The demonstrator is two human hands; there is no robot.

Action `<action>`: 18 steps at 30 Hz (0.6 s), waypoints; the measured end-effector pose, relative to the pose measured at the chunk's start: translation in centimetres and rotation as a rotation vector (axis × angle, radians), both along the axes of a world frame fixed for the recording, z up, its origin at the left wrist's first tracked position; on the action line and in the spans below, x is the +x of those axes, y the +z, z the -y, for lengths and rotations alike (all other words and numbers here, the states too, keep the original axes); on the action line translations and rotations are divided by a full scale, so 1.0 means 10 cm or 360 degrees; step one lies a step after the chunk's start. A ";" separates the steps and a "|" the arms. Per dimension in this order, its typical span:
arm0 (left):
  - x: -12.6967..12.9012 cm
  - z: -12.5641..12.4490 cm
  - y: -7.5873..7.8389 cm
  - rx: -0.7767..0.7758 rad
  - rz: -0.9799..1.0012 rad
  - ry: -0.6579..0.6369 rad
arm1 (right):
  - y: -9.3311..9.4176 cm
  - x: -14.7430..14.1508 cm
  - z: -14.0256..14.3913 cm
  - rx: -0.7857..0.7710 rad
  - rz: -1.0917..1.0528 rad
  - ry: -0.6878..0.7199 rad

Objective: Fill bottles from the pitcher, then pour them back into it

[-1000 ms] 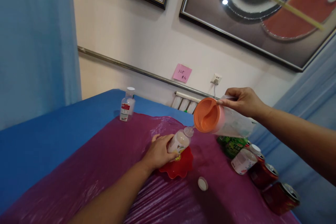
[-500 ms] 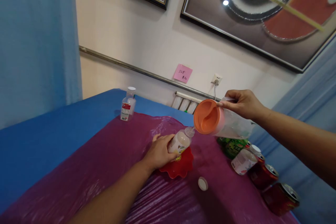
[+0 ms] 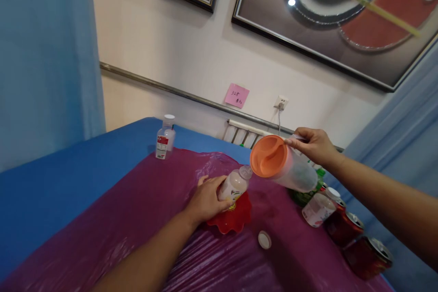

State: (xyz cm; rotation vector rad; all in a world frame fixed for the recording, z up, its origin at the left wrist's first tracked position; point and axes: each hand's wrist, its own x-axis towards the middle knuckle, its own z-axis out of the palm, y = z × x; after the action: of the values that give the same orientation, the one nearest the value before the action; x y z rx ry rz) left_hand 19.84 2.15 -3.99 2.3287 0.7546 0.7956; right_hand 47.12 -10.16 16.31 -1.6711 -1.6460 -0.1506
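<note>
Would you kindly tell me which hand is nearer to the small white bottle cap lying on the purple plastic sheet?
Left. The left hand grips the pale bottle just up-left of the white bottle cap; the right hand is raised well above, holding the jug.

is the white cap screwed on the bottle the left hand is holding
No, the bottle in the left hand has an open neck, and a white cap lies loose on the purple plastic sheet beside the red dish.
</note>
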 end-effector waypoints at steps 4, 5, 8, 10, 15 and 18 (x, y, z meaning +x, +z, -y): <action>0.02 -0.03 -0.06 0.0007 0.0048 0.0033 | -0.37 0.21 -0.06 0.0214 -0.0523 -0.0152; 0.02 -0.04 -0.07 0.0002 0.0061 0.0047 | -0.49 0.26 -0.08 0.0276 -0.0624 -0.0204; 0.02 -0.07 -0.09 -0.0037 0.0116 0.0128 | -0.90 0.38 -0.14 0.0418 -0.0808 -0.0324; 0.01 -0.09 -0.08 -0.0071 0.0146 0.0179 | -1.18 0.42 -0.17 0.0506 -0.0923 -0.0407; 0.02 -0.13 -0.03 -0.0174 0.0280 0.0110 | -1.71 0.45 -0.23 0.0637 -0.1122 -0.0559; 0.03 -0.13 0.00 -0.0225 0.0351 0.0070 | -1.86 0.47 -0.24 0.0667 -0.1183 -0.0597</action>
State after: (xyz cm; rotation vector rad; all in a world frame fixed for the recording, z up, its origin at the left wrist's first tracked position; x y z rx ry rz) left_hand 20.18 3.45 -4.03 2.0653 0.7414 0.9679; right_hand 51.83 -7.79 -2.32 -1.4409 -0.6882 -0.0400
